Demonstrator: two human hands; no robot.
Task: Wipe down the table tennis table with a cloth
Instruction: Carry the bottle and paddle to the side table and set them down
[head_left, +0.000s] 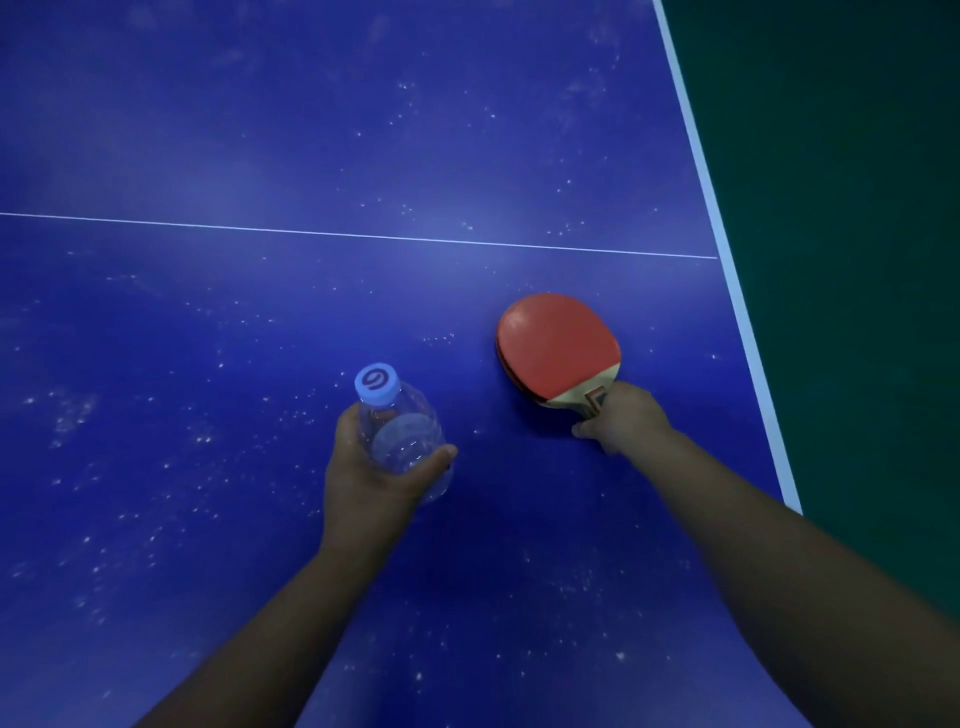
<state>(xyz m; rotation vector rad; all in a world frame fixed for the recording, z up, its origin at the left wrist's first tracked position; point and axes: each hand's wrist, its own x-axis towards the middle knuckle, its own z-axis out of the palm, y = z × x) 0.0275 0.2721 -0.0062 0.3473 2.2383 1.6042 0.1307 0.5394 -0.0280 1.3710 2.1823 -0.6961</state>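
The blue table tennis table fills the view, speckled with white dust and crumbs. My left hand grips a clear plastic bottle with a pale blue cap, held upright near the middle. My right hand is closed around the handle of red paddles, stacked flat on the table near its right edge. No cloth is in view.
A thin white centre line crosses the table from left to right. The white border stripe marks the right edge, and dark green floor lies beyond it.
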